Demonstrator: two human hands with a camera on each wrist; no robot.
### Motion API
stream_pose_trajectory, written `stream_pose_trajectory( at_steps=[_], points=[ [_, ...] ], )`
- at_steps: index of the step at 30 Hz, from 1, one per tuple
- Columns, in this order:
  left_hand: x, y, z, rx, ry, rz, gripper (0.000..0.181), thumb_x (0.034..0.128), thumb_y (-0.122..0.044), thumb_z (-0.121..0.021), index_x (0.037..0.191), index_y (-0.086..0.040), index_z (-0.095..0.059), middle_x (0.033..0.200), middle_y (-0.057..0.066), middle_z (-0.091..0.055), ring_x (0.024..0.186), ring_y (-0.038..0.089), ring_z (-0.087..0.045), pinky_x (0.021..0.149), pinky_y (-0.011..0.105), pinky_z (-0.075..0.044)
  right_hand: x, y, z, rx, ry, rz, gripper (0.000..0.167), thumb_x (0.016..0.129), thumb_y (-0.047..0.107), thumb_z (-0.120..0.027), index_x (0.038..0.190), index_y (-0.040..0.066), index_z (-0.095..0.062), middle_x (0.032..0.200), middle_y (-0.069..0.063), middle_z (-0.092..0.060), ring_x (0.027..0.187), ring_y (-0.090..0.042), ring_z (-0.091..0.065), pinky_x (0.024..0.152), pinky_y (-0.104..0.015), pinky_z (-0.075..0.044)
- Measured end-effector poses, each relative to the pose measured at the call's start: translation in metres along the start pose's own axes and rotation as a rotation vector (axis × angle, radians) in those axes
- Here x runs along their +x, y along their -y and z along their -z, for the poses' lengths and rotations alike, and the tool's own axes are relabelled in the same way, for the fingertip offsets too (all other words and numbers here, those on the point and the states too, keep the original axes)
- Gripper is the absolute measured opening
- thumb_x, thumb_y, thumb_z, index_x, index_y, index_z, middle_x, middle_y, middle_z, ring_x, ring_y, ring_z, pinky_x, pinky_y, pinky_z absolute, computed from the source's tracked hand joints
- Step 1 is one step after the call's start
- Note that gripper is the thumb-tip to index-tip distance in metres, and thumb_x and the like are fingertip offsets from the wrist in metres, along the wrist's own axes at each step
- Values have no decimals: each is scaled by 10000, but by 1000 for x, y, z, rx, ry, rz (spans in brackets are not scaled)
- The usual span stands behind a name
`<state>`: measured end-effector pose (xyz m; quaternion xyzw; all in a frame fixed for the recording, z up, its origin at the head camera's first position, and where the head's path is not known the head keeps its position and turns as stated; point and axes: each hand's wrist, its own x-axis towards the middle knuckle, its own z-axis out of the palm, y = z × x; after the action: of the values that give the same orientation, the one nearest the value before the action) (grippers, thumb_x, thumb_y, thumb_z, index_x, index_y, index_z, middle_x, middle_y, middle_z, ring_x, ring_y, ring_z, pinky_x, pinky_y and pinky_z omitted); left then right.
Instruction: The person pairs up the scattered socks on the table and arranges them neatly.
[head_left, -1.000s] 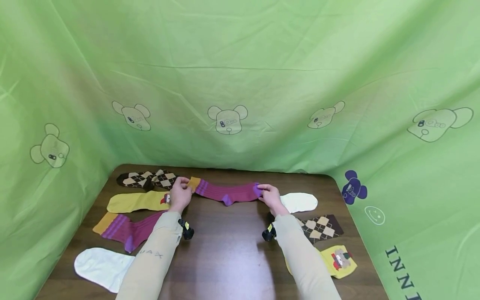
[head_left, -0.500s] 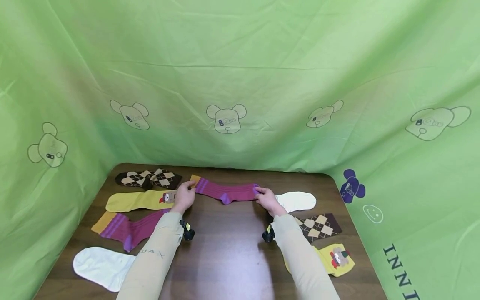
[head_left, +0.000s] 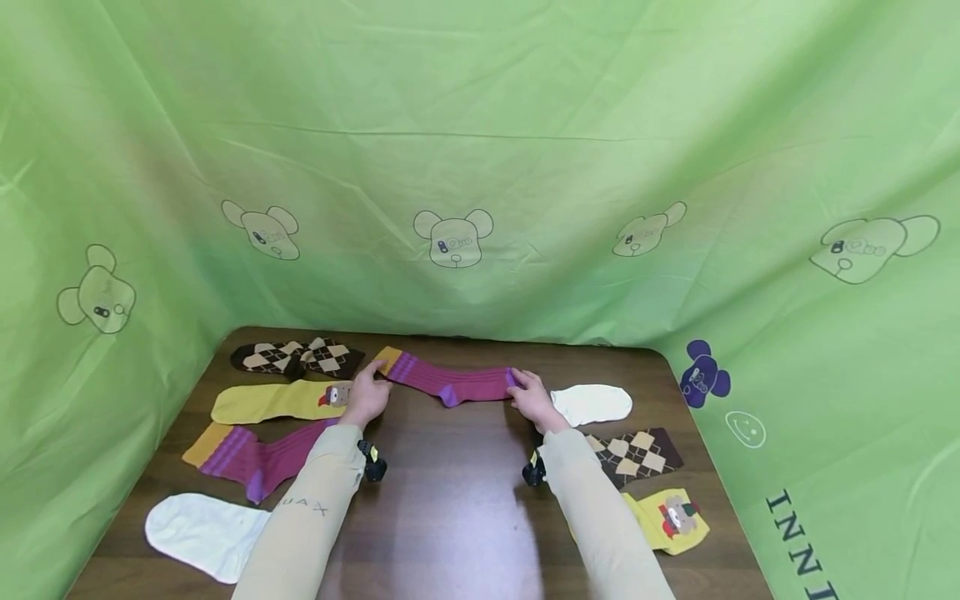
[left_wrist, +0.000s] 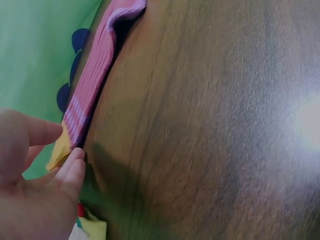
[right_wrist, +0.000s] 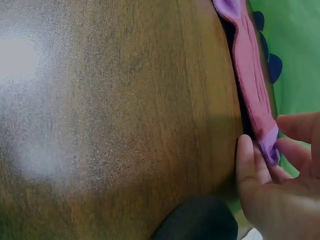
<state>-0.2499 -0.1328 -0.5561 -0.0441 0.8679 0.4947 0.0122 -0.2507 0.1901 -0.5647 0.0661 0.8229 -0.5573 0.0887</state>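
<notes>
A magenta sock (head_left: 472,385) with a mustard cuff and purple heel and toe lies stretched across the back of the table. At its cuff is my left hand (head_left: 366,396), thumb and fingers pinching the mustard edge; the left wrist view shows the cuff (left_wrist: 61,147) between thumb and fingers of that hand (left_wrist: 40,185). My right hand (head_left: 534,398) pinches the toe end. In the right wrist view the purple toe (right_wrist: 270,142) sits between the thumb and fingers of the right hand (right_wrist: 285,175).
On the left lie an argyle sock (head_left: 330,358), a yellow sock (head_left: 262,402), another magenta sock (head_left: 273,458) and a white sock (head_left: 202,529). On the right are a white sock (head_left: 592,403), an argyle sock (head_left: 637,457) and a yellow sock (head_left: 660,521). Green cloth (head_left: 457,308) hangs behind.
The magenta sock's cuff has shifted slightly left since half a second ago, and more of its mustard band shows. Both hands remain at the sock's ends, with small finger movements.
</notes>
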Motion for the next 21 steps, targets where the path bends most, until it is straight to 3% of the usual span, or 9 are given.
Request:
stream_pose_trajectory(
  at_steps=[3, 6, 10, 14, 21],
  points=[
    [-1, 0, 4, -9, -5, 13, 530, 956, 4, -586, 1467, 65, -459, 1422, 286, -516, 1220, 421, -554, 1026, 519, -427, -2, 0, -1, -4, -6, 3, 573, 997, -26, -516, 1547, -24, -355, 1586, -301, -218, 1062, -353, -587, 812, -279, -548],
    [-2, 1, 9, -10, -3, 23, 549, 964, -34, -598, 1480, 65, -440, 1434, 303, -496, 1224, 443, -561, 1025, 534, -437, -4, 1, -3, 4, -27, 23, 574, 990, -30, -525, 1541, -33, -363, 1521, -336, -317, 1047, -384, -584, 827, -344, -559],
    [-3, 0, 12, 9, -5, 37, 569, 982, -110, -597, 1500, 47, -424, 1478, 293, -455, 1305, 452, -489, 1071, 544, -391, -8, 5, -3, -106, -118, 79, 547, 970, 72, -611, 1470, -81, -451, 1408, -348, -470, 1148, -447, -565, 963, -474, -494],
    [-4, -1, 15, 41, -11, 42, 590, 1001, -174, -591, 1524, 22, -401, 1521, 256, -425, 1390, 430, -388, 1133, 529, -309, -12, 10, -3, -241, -204, 109, 592, 939, 201, -680, 1425, -86, -503, 1391, -345, -499, 1282, -469, -488, 1080, -516, -381],
    [-5, -8, 20, 43, -1, 15, 600, 1024, -224, -575, 1547, -6, -378, 1531, 253, -413, 1399, 434, -372, 1140, 545, -287, -14, 18, 0, -179, -222, 79, 669, 957, 268, -676, 1495, -40, -425, 1447, -314, -456, 1315, -461, -460, 1095, -539, -362]
  ],
)
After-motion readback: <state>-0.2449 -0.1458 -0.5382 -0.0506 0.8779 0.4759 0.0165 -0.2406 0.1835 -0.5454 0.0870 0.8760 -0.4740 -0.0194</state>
